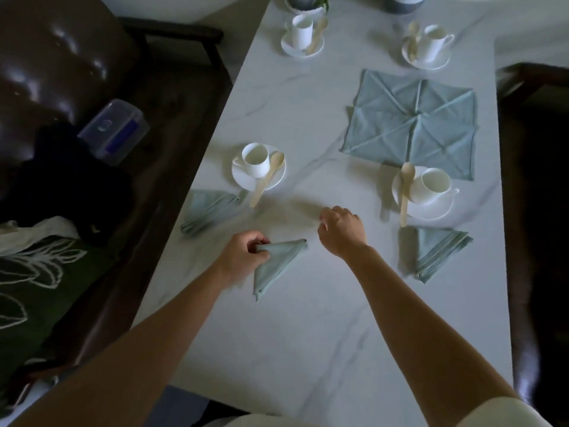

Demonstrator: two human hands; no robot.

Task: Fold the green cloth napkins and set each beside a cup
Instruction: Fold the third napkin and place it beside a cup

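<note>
Marble table: carries all items.
Flat napkin: unfolded, creased, nr right edge.
Right triangle napkin: folded, at right edge, beside right cup.
Left triangle napkin: folded, at left edge, beside left cup.
Centre triangle napkin: folded, mid-table; left hand pinches its corner.
Right hand: above table, fingers loosely curled, holds nothing.

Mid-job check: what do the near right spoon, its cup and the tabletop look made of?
Spoon: likely wood or bamboo, matte pale tan. Cup: probably glazed ceramic, smooth white, faint sheen. Tabletop: marble or marble-look, white with grey veins.
</note>
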